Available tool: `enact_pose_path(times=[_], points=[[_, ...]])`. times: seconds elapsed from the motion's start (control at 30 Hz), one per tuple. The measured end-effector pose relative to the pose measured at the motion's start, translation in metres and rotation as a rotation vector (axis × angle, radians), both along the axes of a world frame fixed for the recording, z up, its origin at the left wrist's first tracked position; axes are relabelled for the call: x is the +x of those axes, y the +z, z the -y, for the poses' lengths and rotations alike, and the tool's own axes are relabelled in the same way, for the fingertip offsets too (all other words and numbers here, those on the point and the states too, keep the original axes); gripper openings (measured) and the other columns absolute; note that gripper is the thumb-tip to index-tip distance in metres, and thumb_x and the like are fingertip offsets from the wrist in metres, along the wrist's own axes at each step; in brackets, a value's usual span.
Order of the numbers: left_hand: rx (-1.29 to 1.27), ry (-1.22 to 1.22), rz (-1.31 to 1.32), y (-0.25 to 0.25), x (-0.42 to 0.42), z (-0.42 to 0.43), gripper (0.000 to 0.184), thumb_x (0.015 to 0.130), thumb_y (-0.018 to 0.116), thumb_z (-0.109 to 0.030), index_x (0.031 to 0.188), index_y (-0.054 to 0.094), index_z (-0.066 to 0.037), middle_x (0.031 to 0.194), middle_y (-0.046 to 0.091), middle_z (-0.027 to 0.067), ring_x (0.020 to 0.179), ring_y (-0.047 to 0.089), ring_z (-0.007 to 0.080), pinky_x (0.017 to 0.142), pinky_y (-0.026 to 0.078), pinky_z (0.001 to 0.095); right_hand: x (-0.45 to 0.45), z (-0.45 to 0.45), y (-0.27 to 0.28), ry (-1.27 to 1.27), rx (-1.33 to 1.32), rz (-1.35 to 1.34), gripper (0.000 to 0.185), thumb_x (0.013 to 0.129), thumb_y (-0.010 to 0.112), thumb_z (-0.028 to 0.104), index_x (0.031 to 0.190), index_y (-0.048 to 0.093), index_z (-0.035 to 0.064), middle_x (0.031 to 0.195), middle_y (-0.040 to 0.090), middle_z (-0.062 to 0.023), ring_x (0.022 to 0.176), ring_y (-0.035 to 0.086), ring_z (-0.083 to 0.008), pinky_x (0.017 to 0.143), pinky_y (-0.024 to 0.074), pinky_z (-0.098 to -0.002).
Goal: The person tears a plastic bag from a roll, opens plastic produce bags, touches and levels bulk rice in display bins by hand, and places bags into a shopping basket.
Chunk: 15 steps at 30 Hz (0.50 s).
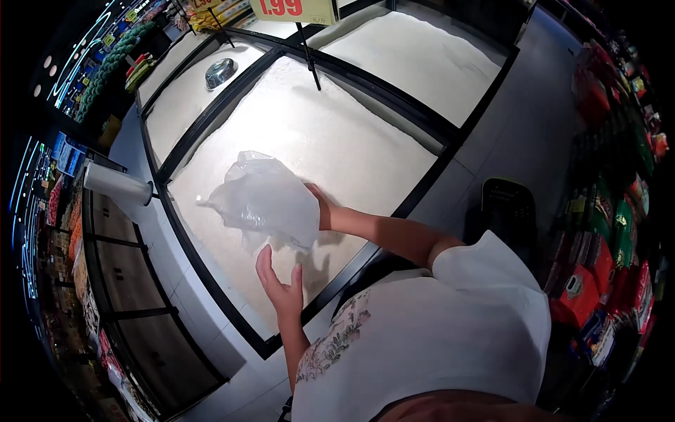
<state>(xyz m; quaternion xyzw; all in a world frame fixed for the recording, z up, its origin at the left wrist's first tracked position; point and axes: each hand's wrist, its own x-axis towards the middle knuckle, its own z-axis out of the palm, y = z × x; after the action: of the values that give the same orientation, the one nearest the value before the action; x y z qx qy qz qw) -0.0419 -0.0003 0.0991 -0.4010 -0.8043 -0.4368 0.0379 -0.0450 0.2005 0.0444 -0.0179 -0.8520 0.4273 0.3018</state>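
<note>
A translucent plastic bag (271, 197), puffed out and crumpled, is held above a bin of white, rice-like grain (330, 126). My right hand (322, 206) grips the bag at its right side, with most of its fingers hidden behind the plastic. Just below the bag, my left hand (281, 281) is open, thumb and fingers spread apart, and holds nothing. Whether its fingertips touch the bag's lower edge I cannot tell. Shadows of hand and bag fall on the grain.
Black-framed dividers (211, 119) separate neighbouring grain bins. A metal bowl (220, 72) lies on the grain at upper left. A price sign (295, 10) stands on a thin post. A plastic-bag roll (116, 184) is at left. Red packages (580, 295) line the right side.
</note>
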Motion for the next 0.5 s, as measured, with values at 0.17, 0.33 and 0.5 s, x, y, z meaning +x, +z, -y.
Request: enact_pose_path(times=[0.17,0.33,0.5], points=[[0.110,0.143,0.797,-0.077,-0.013,0.022,0.048,0.080,0.057,-0.021,0.121,0.038,-0.004,0.118,0.042,0.0078,0.107,0.040,0.0170,0.088,0.033,0.0340,0.017,-0.027,-0.020,-0.180,-0.616,0.083,0.018,0.077,0.049,0.007,0.093,0.054,0.0019,0.086,0.060,-0.0105,0.082,0.057,-0.0228,0.071,0.0424,-0.0308],[0.136,0.296,1.092,-0.095,-0.010,0.004,0.053,0.081,0.054,-0.030,0.124,0.034,-0.006,0.115,0.043,0.0051,0.104,0.041,0.0146,0.082,0.034,0.0294,0.055,-0.060,0.038,-0.028,-1.346,0.014,0.021,0.080,0.047,0.007,0.100,0.052,0.0031,0.093,0.058,-0.0057,0.086,0.055,-0.0187,0.076,0.0430,-0.0309],[0.299,0.263,1.295,-0.107,0.002,-0.017,0.056,0.081,0.052,-0.033,0.125,0.031,-0.006,0.115,0.042,0.0058,0.100,0.043,0.0155,0.081,0.036,0.0310,0.062,-0.079,0.010,0.349,-2.029,-0.152,0.031,0.087,0.035,0.023,0.110,0.046,0.0058,0.106,0.052,-0.0075,0.103,0.047,-0.0192,0.086,0.0399,-0.0383]])
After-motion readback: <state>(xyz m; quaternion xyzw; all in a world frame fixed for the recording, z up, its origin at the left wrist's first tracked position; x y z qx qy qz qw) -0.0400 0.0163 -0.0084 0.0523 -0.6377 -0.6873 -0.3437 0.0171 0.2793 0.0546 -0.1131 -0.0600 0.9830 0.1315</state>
